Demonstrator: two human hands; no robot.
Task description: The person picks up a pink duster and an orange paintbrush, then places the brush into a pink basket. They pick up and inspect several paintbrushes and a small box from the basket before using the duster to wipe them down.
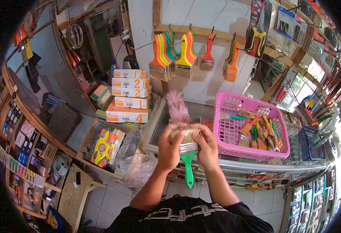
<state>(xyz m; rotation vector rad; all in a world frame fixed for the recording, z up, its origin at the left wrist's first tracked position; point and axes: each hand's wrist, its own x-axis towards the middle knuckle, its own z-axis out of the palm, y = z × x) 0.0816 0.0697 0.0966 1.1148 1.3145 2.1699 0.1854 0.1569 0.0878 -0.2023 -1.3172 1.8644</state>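
Between my two hands I hold a paintbrush [188, 163] with a green handle, its handle hanging down toward me and its bristles up. My left hand [169, 149] grips the bristle end from the left, the thumb laid on the bristles. From the right, my right hand [206, 146] closes on the same bristles with its thumb and fingers. Part of the metal band shows below the thumbs. Just beyond my fingers, a pink fluffy duster [177, 106] lies on the glass counter [158, 134].
Right of my hands stands a pink plastic basket [252, 154] with several brushes in it. More paintbrushes [184, 56] hang on wall hooks ahead. Stacked orange-and-white boxes [127, 114] stand on the left, near clear plastic bags [137, 169]. Shelves of goods line both sides.
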